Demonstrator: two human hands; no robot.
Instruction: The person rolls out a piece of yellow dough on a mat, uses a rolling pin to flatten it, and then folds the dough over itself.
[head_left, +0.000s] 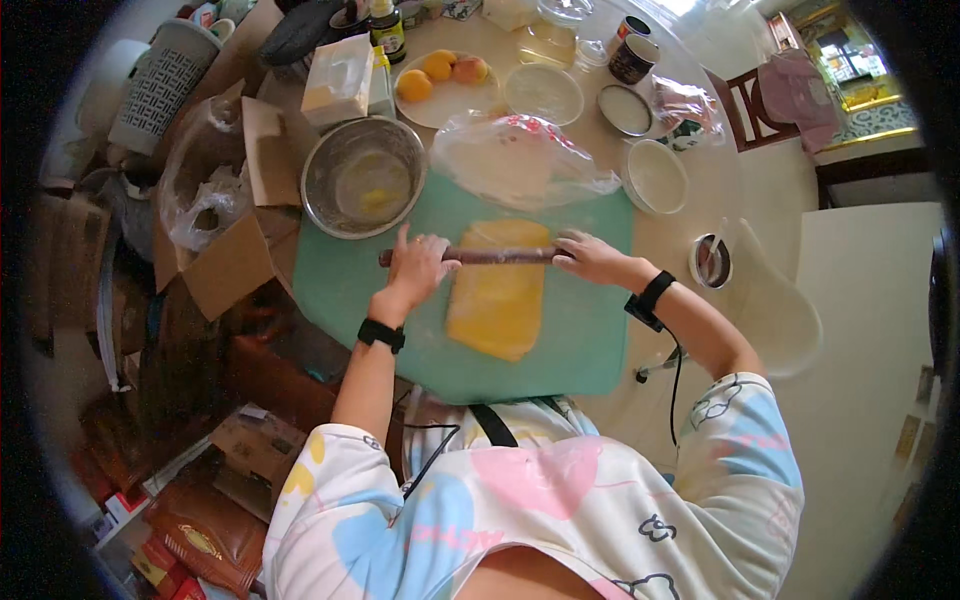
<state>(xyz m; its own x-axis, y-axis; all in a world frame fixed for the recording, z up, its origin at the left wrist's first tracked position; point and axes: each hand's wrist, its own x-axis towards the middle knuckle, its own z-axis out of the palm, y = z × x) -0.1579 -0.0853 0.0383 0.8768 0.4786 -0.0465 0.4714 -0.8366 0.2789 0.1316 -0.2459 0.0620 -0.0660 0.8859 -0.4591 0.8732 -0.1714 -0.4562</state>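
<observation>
A flat slab of yellow dough lies lengthwise on a green mat. Across its far part rests a dark wooden rolling pin. My left hand is on the pin's left end, with the index finger pointing away and the thumb along the pin. At the right end, my right hand has its fingers over the pin. A metal bowl with floury residue stands at the mat's far left corner. Beyond the dough lies a clear plastic bag with red print.
Further back on the table stand a plate of fruit, a glass bowl, a tissue box and a dark can. A white bowl and a small bowl with a spoon are at right. An open cardboard box is at left.
</observation>
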